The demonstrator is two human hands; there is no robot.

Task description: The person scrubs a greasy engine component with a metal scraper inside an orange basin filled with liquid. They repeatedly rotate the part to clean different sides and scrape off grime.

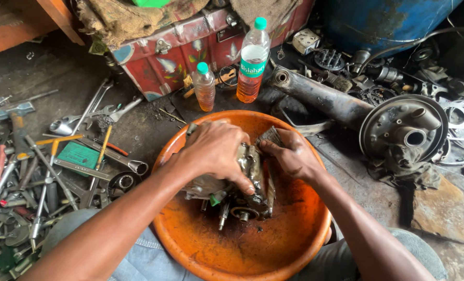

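Engine part: a greasy metal casing (253, 177) with short shafts sticking out below, sitting in the middle of the orange basin (289, 234).
Left hand: the left hand (214, 151) lies over the top of the casing, fingers (242, 184) curled down its front face in a closed grip.
Right hand: the right hand (294, 156) presses against the casing's far side, fingers bent and touching its upper edge beside a grey rag or pad (271, 136); how tightly it grips I cannot tell.
Step in hand: by the look of it, the casing is being steadied and scrubbed or worked loose over the basin.
Next move: likely calls for turning the casing while one hand keeps it braced; oily metal may slip.
Just behind: two plastic bottles (253, 60) of amber liquid, standing upright.
Left on the floor: scattered spanners and screwdrivers (49, 161).
Right: a brake drum plate (404, 130) on an axle tube.
Behind: a red metal trunk (190, 47).
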